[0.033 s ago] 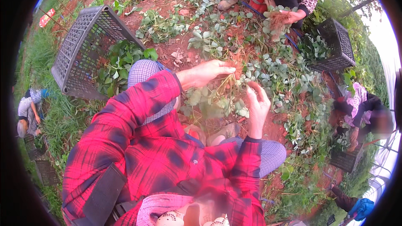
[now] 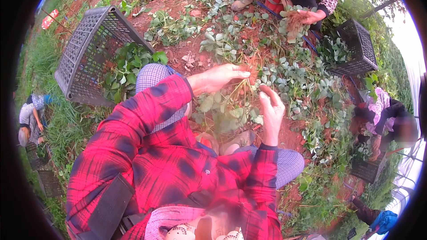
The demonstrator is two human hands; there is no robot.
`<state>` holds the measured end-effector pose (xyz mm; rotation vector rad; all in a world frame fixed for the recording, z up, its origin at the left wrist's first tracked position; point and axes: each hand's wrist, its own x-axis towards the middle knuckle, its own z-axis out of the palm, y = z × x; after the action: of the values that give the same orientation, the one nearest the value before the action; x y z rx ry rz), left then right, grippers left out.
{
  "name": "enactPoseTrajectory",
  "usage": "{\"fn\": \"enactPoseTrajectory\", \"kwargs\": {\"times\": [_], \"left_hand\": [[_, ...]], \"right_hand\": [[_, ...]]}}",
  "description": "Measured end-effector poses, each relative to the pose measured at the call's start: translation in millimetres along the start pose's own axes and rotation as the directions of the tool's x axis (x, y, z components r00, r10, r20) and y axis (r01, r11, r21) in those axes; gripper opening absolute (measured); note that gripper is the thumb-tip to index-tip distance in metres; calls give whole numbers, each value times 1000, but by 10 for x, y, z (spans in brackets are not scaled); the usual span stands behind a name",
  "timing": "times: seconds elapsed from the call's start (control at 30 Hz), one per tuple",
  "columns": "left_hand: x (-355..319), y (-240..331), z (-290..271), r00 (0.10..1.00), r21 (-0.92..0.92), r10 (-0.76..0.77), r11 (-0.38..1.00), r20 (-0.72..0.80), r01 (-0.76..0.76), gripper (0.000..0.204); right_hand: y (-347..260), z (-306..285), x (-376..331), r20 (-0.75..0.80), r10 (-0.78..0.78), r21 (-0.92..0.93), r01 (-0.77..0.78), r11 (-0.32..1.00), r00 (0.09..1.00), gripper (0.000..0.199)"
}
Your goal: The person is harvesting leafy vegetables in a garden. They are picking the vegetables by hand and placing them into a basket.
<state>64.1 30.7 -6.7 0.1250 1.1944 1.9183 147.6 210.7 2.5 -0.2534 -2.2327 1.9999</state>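
My left hand (image 2: 220, 78) is closed round a strawberry seedling (image 2: 240, 92), thumb on top near the crown. Its reddish, fibrous roots (image 2: 252, 72) point away from me, while thin stems and blurred leaves hang toward my lap. Just right of the stems is my right hand (image 2: 272, 112), thumb and forefinger drawn together. Whatever may be between those fingertips is too small to make out. Many cut or loose leafy plants (image 2: 284, 78) lie on the reddish soil around and beyond both hands.
A black plastic crate (image 2: 84, 58) tilts on its side at my left, with green plants (image 2: 131, 64) in it. Across from me a co-worker's hand (image 2: 313, 16) holds a rooted bunch, beside another crate (image 2: 356, 49). Further people work at far left and right.
My right hand has shifted slightly left and up toward the seedling's stems, and its forefinger and thumb have come closer together. My left hand stays in place.
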Motion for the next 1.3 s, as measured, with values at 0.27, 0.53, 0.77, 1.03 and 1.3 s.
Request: {"fn": "enactPoseTrajectory", "kwargs": {"times": [0.27,0.53,0.77,1.03,1.3], "left_hand": [[4,43,-118,998,-103,-32,994,-53,27,24],[38,35,-50,960,442,237,884,-148,-150,31],[51,-21,102,961,345,270,909,-60,-234,39],[123,-51,-73,931,441,275,885,-241,-148,35],[77,5,-75,909,599,370,778,-190,-192,33]], "right_hand": [[-178,18,-17,254,230,128,-269,955,940,15],[-325,-44,47,203,258,110,-283,953,945,13],[-370,-20,80,214,253,168,-291,942,943,18],[-179,-234,110,-84,-77,-206,59,977,993,18],[-15,283,55,53,-166,-427,173,888,985,20]]}}
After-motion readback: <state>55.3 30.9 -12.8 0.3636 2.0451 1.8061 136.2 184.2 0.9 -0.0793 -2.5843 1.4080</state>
